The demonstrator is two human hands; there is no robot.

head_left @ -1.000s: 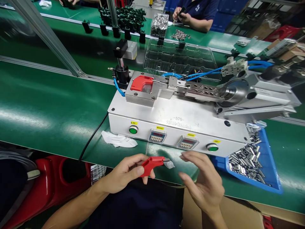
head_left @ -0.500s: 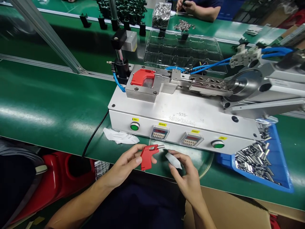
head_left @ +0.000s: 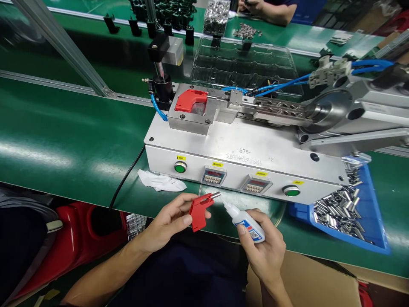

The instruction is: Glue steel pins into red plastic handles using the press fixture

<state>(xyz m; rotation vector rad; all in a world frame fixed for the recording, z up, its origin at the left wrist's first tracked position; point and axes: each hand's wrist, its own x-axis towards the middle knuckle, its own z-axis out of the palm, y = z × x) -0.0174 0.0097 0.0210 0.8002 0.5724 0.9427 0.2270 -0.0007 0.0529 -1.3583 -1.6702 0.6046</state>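
My left hand (head_left: 174, 217) pinches a red pistol-shaped plastic part (head_left: 198, 213) by its side, above the bench's front edge. A short metal tube (head_left: 216, 195) sticks out of the part's upper right end. In my right hand (head_left: 263, 238) lies a white glue bottle (head_left: 246, 224) with a blue and red label. Its thin nozzle points up and left, close to the tube; whether the two touch I cannot tell. Behind them stands a silver machine (head_left: 243, 162), with another red pistol-shaped part (head_left: 191, 100) seated in its metal fixture (head_left: 188, 123).
A blue bin (head_left: 380, 213) of metal tubes stands at the right. A crumpled white cloth (head_left: 161, 181) lies before the machine. Behind it are a clear plastic tray (head_left: 246, 64), blue air hoses (head_left: 281, 85) and black parts (head_left: 162, 13). Across the bench is another person's arm (head_left: 271, 13).
My right hand has turned and shifted right and down, and the white bottle's label and nozzle now show. The red part in my left hand has tilted slightly.
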